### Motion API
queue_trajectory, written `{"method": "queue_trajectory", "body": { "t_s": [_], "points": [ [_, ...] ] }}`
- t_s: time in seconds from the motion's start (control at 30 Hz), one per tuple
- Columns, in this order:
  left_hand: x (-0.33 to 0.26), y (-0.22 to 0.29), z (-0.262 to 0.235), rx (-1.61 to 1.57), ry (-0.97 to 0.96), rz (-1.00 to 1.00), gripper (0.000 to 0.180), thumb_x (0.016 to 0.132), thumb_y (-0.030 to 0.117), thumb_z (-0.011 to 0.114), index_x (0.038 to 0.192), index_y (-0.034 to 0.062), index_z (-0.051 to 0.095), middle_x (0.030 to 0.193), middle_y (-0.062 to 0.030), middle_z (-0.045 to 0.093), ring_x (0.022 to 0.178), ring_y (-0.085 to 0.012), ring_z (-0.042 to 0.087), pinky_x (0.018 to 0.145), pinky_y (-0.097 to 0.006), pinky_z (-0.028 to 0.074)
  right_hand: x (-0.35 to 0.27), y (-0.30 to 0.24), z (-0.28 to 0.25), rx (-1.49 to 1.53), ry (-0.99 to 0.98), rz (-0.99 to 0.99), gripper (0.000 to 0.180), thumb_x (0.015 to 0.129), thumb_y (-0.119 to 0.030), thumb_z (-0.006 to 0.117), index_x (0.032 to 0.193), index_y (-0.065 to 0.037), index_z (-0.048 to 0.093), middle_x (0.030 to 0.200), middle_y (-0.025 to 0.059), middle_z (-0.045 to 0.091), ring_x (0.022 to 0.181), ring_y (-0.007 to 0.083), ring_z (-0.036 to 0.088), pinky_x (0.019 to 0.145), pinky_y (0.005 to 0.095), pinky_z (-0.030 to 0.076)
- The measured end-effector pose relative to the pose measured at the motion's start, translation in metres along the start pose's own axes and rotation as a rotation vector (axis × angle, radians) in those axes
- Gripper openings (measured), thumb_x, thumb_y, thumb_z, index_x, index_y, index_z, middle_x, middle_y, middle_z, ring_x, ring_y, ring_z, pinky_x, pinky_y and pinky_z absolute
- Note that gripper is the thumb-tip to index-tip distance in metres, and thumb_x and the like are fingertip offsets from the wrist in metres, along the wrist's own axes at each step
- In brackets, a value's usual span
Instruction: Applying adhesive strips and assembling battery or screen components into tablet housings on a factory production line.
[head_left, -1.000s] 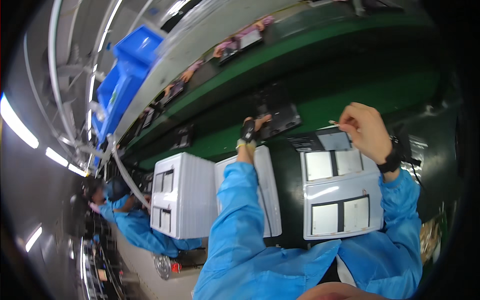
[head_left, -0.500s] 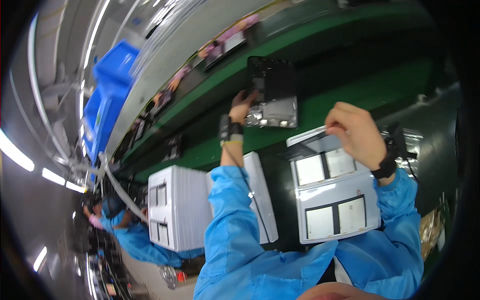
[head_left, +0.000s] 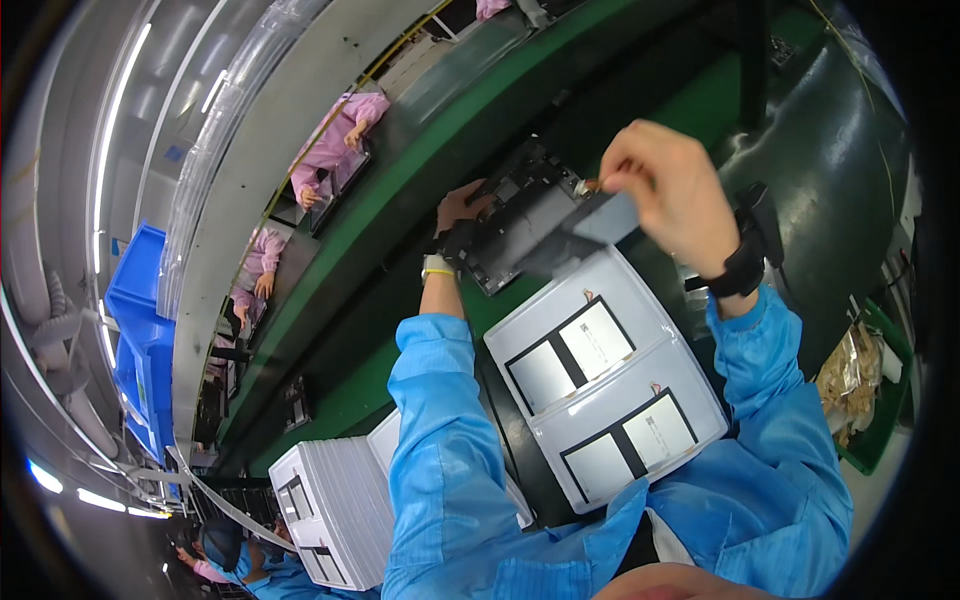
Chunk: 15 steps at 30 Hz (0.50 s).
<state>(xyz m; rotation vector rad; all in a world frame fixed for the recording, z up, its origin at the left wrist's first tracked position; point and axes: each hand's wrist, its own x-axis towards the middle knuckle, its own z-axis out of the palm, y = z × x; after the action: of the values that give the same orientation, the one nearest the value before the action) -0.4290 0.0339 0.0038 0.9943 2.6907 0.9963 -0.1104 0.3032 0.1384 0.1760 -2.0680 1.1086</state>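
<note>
Setting: factory line with a green conveyor belt [head_left: 400,205] running past the person; workers in pink coats sit along its far side.
Left hand: the left hand [head_left: 458,215] grips the left edge of a dark open device chassis [head_left: 520,215], held above the belt.
Right hand: the right hand [head_left: 668,185] pinches a thin dark grey sheet [head_left: 590,232] by its upper corner, the sheet lying against the chassis; a black wrist strap [head_left: 745,262] sits on the wrist.
Trays: a white moulded tray [head_left: 610,385] lies just below the hands, with two dark-framed silver battery packs, each bearing a pale rectangular label.
Stack: a stack of white trays [head_left: 340,515] stands lower left.
Bins: blue bins [head_left: 135,340] at far left.
Bag: a crinkled foil bag [head_left: 850,375] lies in a green bin at right.
</note>
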Motion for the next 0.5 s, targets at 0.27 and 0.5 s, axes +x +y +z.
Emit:
{"method": "queue_trajectory", "body": {
  "t_s": [0.27, 0.5],
  "points": [
    [-0.039, 0.048, 0.063, 0.135, 0.134, -0.178, 0.047, 0.081, 0.034, 0.086, 0.110, -0.0013, 0.073, 0.101, -0.0113, 0.076, 0.091, -0.0231, 0.072, 0.081, -0.035, 0.056, 0.012, 0.054, -0.023, -0.190, 0.299, 0.109, 0.009, 0.084, 0.007, 0.067, 0.090, 0.000, 0.067, 0.081, 0.0115, 0.067, 0.071, 0.0233, 0.068, 0.066, 0.0324, 0.053],
    [-0.040, 0.055, 0.073, -0.279, -0.122, -0.371, 0.071, 0.073, 0.032, 0.095, 0.124, -0.0066, 0.065, 0.090, -0.0111, 0.072, 0.081, -0.0182, 0.068, 0.069, -0.029, 0.053, 0.039, 0.093, 0.019, -0.140, 0.298, 0.110, 0.007, 0.082, 0.001, 0.072, 0.088, -0.003, 0.072, 0.082, 0.0125, 0.072, 0.076, 0.0247, 0.073, 0.069, 0.0336, 0.056]
  ]
}}
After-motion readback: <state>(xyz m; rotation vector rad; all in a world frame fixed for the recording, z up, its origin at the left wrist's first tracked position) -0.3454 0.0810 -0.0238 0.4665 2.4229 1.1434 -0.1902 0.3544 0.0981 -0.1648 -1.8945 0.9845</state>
